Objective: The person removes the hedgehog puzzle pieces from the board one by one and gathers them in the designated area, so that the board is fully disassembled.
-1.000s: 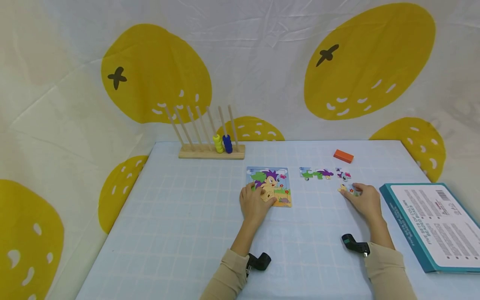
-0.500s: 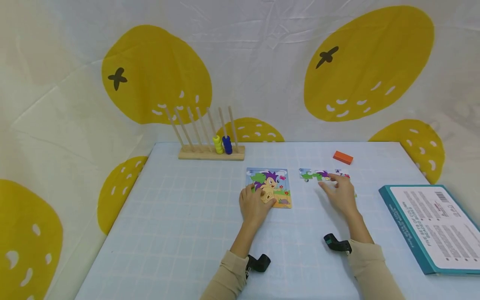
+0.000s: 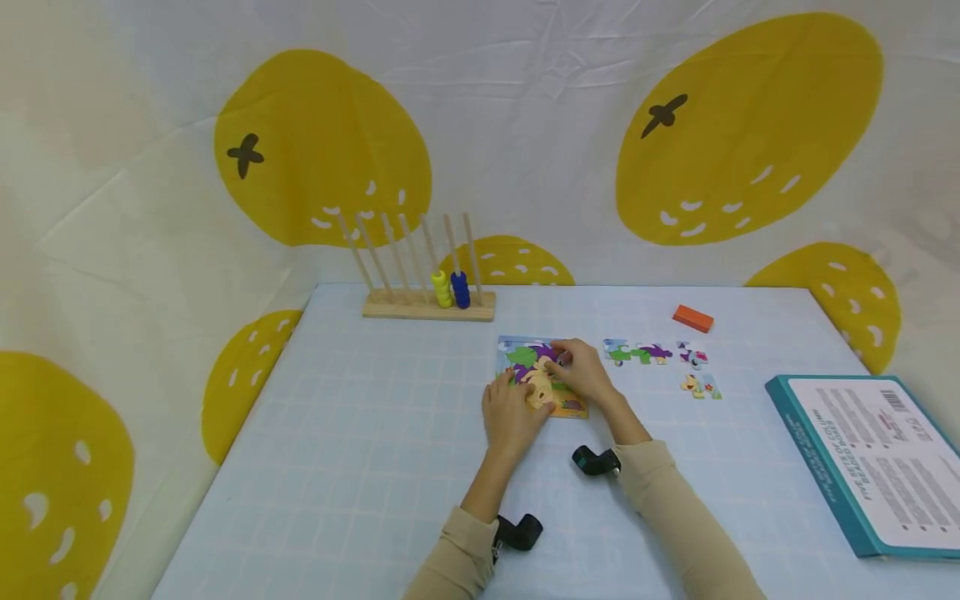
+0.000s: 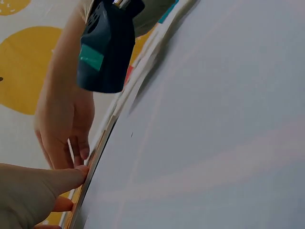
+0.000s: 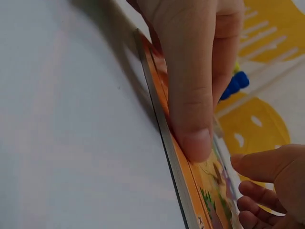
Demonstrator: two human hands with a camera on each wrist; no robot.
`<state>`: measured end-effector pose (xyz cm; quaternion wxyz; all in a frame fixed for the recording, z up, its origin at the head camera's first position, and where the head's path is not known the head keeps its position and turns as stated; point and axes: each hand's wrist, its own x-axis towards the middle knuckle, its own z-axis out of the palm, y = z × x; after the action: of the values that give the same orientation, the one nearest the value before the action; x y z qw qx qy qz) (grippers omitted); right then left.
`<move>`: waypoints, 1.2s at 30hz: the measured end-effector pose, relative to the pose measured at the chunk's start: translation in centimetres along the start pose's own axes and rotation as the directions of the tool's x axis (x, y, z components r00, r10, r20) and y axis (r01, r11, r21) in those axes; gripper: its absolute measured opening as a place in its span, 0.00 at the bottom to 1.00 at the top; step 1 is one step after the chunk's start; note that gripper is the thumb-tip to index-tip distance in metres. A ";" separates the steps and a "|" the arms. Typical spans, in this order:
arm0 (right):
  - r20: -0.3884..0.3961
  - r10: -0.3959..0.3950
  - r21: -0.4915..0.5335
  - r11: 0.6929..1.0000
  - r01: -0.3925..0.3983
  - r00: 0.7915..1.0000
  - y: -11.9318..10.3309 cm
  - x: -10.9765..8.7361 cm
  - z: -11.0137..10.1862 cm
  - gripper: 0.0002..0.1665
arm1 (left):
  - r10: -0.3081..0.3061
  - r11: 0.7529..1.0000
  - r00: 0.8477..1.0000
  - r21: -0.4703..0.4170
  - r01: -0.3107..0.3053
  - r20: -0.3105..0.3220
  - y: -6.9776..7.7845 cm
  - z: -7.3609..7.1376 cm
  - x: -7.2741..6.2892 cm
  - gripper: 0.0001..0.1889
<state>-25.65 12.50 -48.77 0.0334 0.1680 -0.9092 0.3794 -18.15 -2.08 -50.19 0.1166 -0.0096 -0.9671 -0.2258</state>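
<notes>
A square jigsaw puzzle board [image 3: 519,357] with a purple-haired cartoon animal lies flat mid-table. My left hand [image 3: 513,417] rests across its lower left part, fingers spread toward the left side. In the right wrist view, the left thumb [image 5: 195,143] presses on the picture close to the orange border. My right hand [image 3: 588,371] is over the upper right part of the board, thumb and index fingertips apart right at the picture. To the right lie a joined green and purple puzzle strip [image 3: 639,353], a butterfly piece [image 3: 692,356] and a joined flower section [image 3: 702,386].
A wooden bead rack [image 3: 427,308] with yellow beads [image 3: 441,290] and blue beads [image 3: 461,290] stands behind the board. An orange block [image 3: 693,318] lies at the back right. A teal and white box [image 3: 877,467] lies along the right side.
My right hand has left the loose pieces on the right and moved left onto the board. The loose pieces lie in about the same places. My left hand has stayed on the board.
</notes>
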 end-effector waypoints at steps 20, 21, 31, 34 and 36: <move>0.193 -0.007 -0.040 0.999 0.016 0.981 -1.3 1.6 0.5 0.25 | 0.071 0.994 0.997 0.080 -0.069 -0.031 -0.4 -0.5 -0.4 0.18; 0.201 -0.009 -0.047 0.999 0.019 0.980 -1.3 1.7 0.4 0.26 | 0.070 0.995 0.997 0.076 -0.068 -0.029 -0.4 -0.4 -0.4 0.18; 0.279 0.064 -0.045 0.998 -0.053 0.958 -1.5 2.4 0.0 0.26 | 0.067 0.995 0.998 0.072 -0.066 -0.016 -0.5 -0.4 -0.5 0.17; 0.301 0.090 -0.035 0.996 -0.083 0.949 -1.3 2.6 -0.1 0.25 | 0.071 0.995 0.997 0.071 -0.069 -0.019 -0.4 -0.4 -0.6 0.17; 0.310 0.109 -0.027 0.994 -0.107 0.944 -1.2 2.8 0.0 0.24 | 0.072 0.995 0.997 0.074 -0.070 -0.019 -0.4 -0.3 -0.6 0.17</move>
<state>-27.86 10.99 -47.44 -0.1303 0.1755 -0.9127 0.3452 -17.48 -2.56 -50.22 0.1354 -0.0371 -0.9724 -0.1863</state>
